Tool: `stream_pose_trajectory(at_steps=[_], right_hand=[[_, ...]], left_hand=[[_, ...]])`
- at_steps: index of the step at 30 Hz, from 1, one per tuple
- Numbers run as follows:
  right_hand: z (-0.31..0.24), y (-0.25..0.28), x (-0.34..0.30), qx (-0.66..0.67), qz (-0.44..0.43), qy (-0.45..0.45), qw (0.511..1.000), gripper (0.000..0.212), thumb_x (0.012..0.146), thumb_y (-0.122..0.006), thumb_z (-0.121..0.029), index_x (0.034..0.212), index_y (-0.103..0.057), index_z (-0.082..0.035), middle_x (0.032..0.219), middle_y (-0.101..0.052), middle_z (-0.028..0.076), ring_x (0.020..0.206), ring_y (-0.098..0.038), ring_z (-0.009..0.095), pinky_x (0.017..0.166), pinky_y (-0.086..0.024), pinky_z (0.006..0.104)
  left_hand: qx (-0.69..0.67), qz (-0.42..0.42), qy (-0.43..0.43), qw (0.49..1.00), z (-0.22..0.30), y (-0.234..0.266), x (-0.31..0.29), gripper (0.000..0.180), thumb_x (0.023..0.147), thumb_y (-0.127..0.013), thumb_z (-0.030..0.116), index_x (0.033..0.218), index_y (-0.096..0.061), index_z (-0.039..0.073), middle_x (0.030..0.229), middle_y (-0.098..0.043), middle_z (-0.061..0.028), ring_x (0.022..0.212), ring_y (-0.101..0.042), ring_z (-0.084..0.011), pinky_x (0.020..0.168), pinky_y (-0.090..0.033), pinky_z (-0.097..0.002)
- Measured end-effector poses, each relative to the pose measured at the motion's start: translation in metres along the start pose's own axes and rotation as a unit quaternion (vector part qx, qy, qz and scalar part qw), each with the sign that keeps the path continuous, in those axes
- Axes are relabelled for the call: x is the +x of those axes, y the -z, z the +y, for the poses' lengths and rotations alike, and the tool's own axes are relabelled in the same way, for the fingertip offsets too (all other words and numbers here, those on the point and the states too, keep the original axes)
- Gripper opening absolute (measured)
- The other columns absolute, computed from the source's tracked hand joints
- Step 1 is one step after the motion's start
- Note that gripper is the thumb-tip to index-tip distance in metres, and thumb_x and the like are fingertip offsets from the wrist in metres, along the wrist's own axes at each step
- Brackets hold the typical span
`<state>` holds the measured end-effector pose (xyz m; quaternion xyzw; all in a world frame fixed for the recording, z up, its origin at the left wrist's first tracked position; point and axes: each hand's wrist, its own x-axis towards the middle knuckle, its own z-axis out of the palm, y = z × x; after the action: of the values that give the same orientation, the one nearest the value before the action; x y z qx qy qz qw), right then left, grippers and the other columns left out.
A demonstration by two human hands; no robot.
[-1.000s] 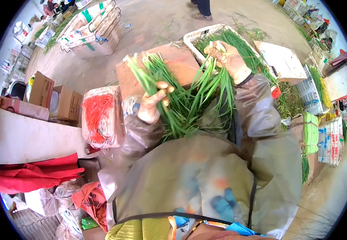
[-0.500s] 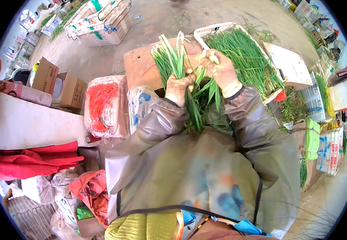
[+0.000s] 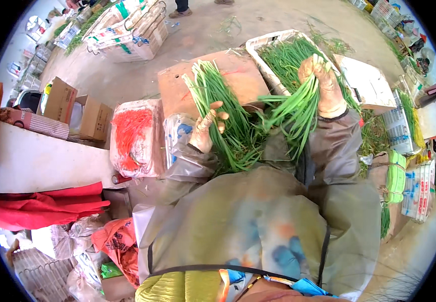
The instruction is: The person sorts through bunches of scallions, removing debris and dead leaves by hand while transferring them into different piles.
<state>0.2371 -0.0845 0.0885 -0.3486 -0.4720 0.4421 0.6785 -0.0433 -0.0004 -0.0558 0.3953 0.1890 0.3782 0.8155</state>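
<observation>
My right hand is closed around a bunch of garlic chives, its pale stem ends poking out at the top of the fist and the green leaves hanging down to the left. A larger heap of garlic chives leans between a board and my lap, pale ends pointing away from me. My left hand is at the left side of this heap, touching it, with its fingers spread apart. Both hands look gloved or dirt-covered. Under the heap's far end is the worn brown board.
A white crate full of long green stalks stands beyond my right hand, next to a white box. Left of the board lies a wrapped stack with red ties. Stacked white crates and a person's legs are farther off.
My right hand has moved right, away from the left, carrying a bunch. My left hand has loosened its grip and shifted left and nearer. A person's legs have come into view at the top.
</observation>
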Motion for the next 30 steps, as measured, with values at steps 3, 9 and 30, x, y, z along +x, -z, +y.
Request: stream_pose_trajectory(at_steps=[3, 9, 30], right_hand=[[0.022, -0.014, 0.002, 0.041, 0.049, -0.085, 0.994, 0.026, 0.077, -0.068, -0.028, 0.085, -0.053, -0.008, 0.079, -0.054, 0.002, 0.069, -0.051, 0.01, 0.061, -0.042, 0.0222], [0.058, -0.047, 0.007, -0.143, -0.02, -0.165, 0.976, 0.025, 0.076, -0.069, -0.019, 0.095, -0.061, -0.005, 0.081, -0.06, 0.0, 0.065, -0.051, 0.006, 0.055, -0.042, 0.0202], [0.019, -0.002, -0.006, 0.039, 0.006, -0.129, 0.991, 0.006, 0.079, -0.06, -0.008, 0.083, -0.056, -0.006, 0.068, -0.052, -0.001, 0.057, -0.046, 0.006, 0.051, -0.038, 0.0191]], left_hand=[[-0.059, -0.044, 0.017, 0.997, 0.007, -0.012, -0.004, 0.053, 0.085, -0.053, 0.043, 0.12, -0.047, 0.003, 0.089, -0.06, -0.0075, 0.063, -0.051, -0.0116, 0.057, -0.041, -0.0227], [-0.055, -0.143, 0.072, 0.986, 0.007, -0.023, -0.005, 0.061, 0.086, -0.046, 0.051, 0.121, -0.045, 0.001, 0.09, -0.059, -0.0081, 0.063, -0.051, -0.0132, 0.058, -0.042, -0.0237], [0.038, 0.126, 0.057, 0.99, -0.001, -0.016, -0.003, 0.03, 0.08, -0.065, 0.022, 0.102, -0.057, 0.004, 0.082, -0.062, -0.0056, 0.066, -0.056, -0.0126, 0.06, -0.046, -0.0239]])
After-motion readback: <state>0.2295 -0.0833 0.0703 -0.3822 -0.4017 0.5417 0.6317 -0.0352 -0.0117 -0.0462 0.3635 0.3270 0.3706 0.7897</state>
